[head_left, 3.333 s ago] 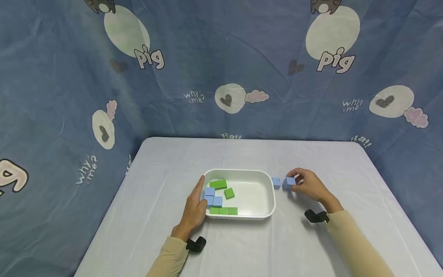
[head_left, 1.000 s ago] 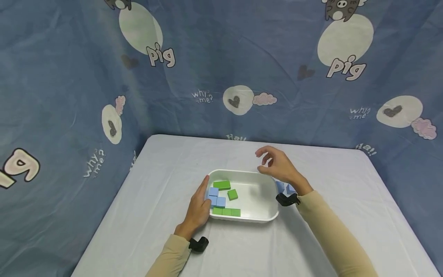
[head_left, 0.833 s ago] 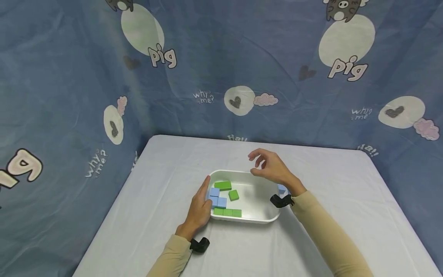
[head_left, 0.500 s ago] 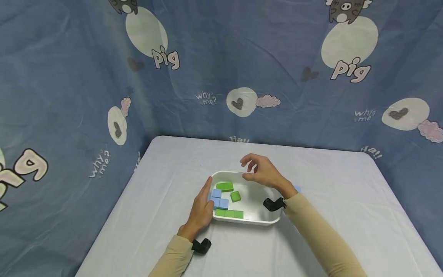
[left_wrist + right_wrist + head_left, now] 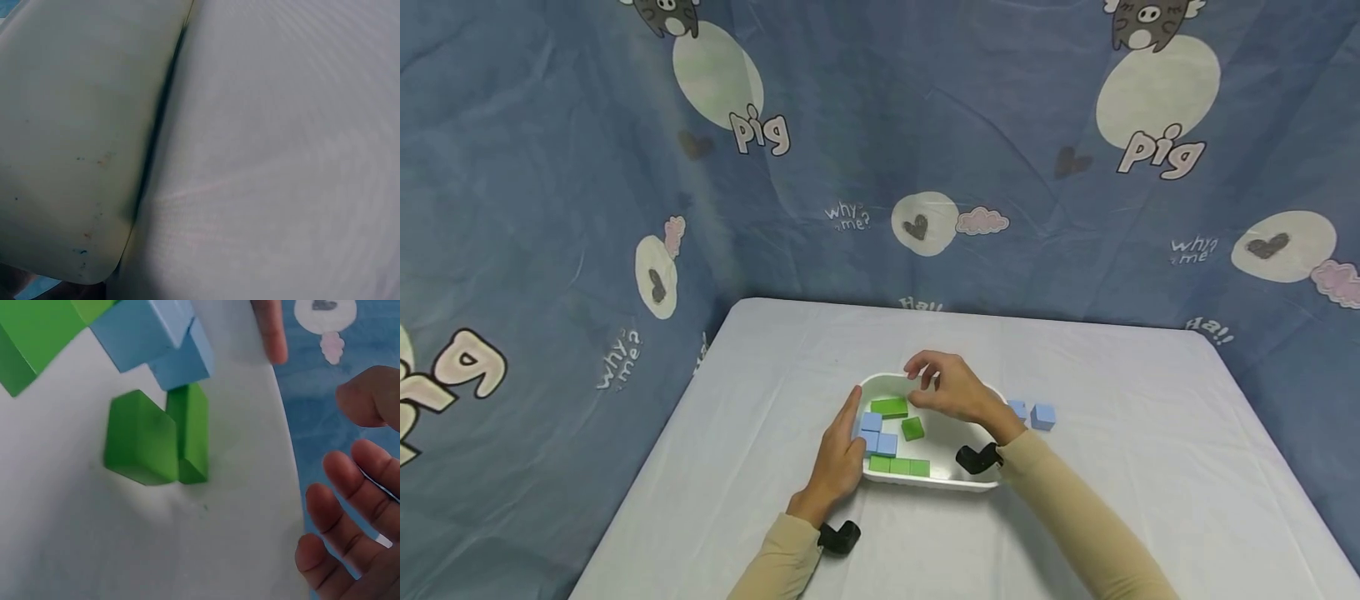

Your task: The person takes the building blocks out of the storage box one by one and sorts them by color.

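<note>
A white tray [image 5: 942, 484] holds a long green block [image 5: 889, 407], a small green cube [image 5: 913, 428], a row of green blocks [image 5: 898, 467] and some light blue blocks [image 5: 877, 433]. My left hand [image 5: 850, 425] rests with straight fingers against the tray's left rim. My right hand [image 5: 917, 382] hovers over the tray's far side, fingers loosely curled, holding nothing. In the right wrist view the green cube [image 5: 139, 440] lies on the tray floor [image 5: 81, 550] next to the blue blocks [image 5: 150, 337], with my right fingers [image 5: 350, 512] apart from them. The left wrist view shows only the tray wall [image 5: 69, 125].
Two light blue cubes [image 5: 1017, 408] [image 5: 1042, 416] sit on the white tablecloth [image 5: 1112, 467] just right of the tray. A blue printed curtain [image 5: 880, 150] closes off the back and left sides of the table.
My right hand let go of a blue cube right of the tray, rose, and swung left and down over the tray. The left hand stayed on the rim.
</note>
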`<action>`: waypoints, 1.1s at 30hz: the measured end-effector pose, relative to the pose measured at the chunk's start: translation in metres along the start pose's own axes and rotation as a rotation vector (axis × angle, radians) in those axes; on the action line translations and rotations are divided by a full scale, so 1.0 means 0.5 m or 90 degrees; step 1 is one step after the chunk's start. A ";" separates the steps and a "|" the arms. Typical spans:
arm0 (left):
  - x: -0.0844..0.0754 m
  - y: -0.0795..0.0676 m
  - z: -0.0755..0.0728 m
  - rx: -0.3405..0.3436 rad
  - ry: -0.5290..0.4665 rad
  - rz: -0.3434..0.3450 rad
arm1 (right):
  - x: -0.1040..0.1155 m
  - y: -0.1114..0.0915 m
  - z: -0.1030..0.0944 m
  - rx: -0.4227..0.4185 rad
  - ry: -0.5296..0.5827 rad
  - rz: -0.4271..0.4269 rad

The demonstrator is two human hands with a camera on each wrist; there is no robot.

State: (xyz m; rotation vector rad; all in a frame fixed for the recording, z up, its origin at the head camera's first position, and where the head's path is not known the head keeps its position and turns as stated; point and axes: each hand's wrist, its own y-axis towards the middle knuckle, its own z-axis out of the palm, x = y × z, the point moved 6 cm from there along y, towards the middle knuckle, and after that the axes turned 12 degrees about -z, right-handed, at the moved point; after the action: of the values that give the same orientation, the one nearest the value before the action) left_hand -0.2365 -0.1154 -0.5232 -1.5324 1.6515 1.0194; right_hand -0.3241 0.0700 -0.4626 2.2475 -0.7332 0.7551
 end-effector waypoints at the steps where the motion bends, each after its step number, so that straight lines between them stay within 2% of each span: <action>1: 0.000 0.000 0.000 0.000 0.001 -0.001 | 0.000 0.000 0.004 0.004 0.000 -0.003; 8: 0.002 -0.001 -0.001 0.003 0.003 -0.003 | 0.007 -0.003 0.036 0.051 0.021 -0.020; 16: 0.002 -0.001 -0.002 -0.003 0.008 -0.002 | 0.004 -0.005 0.077 0.145 0.089 0.027; 27: 0.002 -0.002 -0.001 -0.008 0.010 0.009 | 0.005 -0.006 0.110 0.184 0.115 0.025; 33: 0.003 0.000 -0.001 -0.009 0.008 0.008 | 0.004 -0.005 0.117 0.200 0.092 0.030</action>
State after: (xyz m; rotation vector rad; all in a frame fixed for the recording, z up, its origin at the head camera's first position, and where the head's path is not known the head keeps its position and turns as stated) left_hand -0.2366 -0.1165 -0.5243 -1.5432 1.6671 1.0326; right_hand -0.3030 0.0292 -0.4987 2.4250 -0.6345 1.1088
